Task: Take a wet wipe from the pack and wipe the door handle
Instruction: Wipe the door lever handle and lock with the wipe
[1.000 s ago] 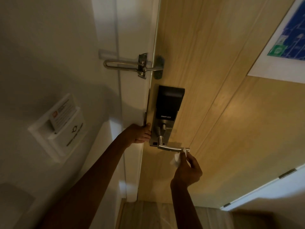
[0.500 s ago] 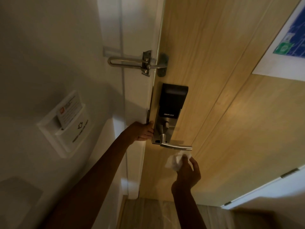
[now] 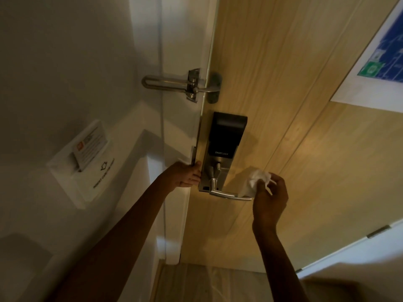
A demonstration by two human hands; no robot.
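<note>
A silver lever door handle [image 3: 226,194] sticks out to the right from a smart lock plate [image 3: 220,149] on a light wooden door [image 3: 283,105]. My right hand [image 3: 269,200] holds a crumpled white wet wipe [image 3: 256,179] at the free end of the handle, the wipe touching the lever's tip. My left hand [image 3: 185,175] grips the door's edge just left of the lock plate, fingers curled around it. The wipe pack is not in view.
A metal swing-bar door guard [image 3: 181,85] bridges frame and door above the lock. A white key-card holder [image 3: 85,160] with a card is on the left wall. An evacuation plan sheet [image 3: 379,57] hangs at upper right. Wooden floor [image 3: 207,282] lies below.
My right hand with the wipe dropped below the handle, then rose to the lever's free end. My left hand stayed on the door edge. The camera moved closer.
</note>
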